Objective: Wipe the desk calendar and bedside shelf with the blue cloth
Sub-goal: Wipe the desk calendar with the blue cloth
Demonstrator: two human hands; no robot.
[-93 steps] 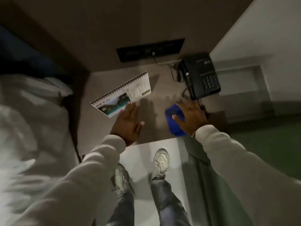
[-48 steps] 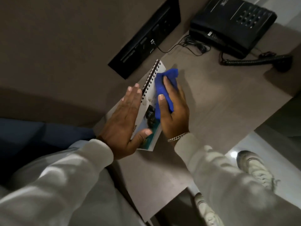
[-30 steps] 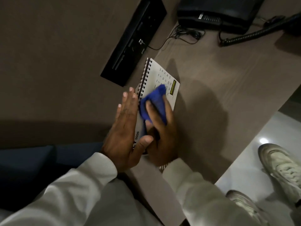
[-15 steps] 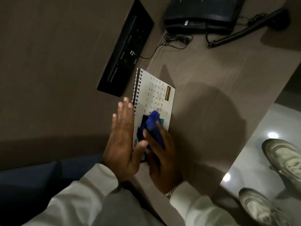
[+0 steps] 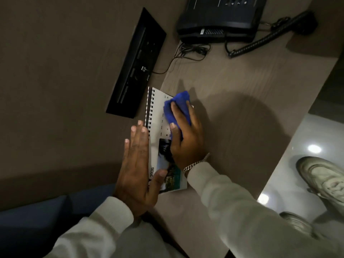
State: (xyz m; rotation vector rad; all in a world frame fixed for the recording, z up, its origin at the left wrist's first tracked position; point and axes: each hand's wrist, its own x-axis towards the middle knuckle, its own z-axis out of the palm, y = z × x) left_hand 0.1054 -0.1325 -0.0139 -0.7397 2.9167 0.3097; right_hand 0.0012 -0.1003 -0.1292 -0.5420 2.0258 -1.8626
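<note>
A white spiral-bound desk calendar (image 5: 156, 125) marked 2026 lies flat on the brown bedside shelf (image 5: 232, 116). My left hand (image 5: 138, 164) rests flat along the calendar's spiral edge, fingers straight and together, thumb pressing its lower corner. My right hand (image 5: 184, 138) presses a bunched blue cloth (image 5: 176, 107) onto the far half of the calendar page. Part of the cloth and the calendar's picture are hidden under that hand.
A black telephone (image 5: 219, 17) with a coiled cord (image 5: 260, 41) stands at the shelf's far end. A black socket panel (image 5: 137, 62) sits in the brown wall to the left. Glossy floor and my shoes (image 5: 323, 179) lie to the right; dark blue bedding (image 5: 37, 220) lies lower left.
My right hand has slid the blue cloth from the near part of the calendar up to its far end. My left hand stays on the spiral edge.
</note>
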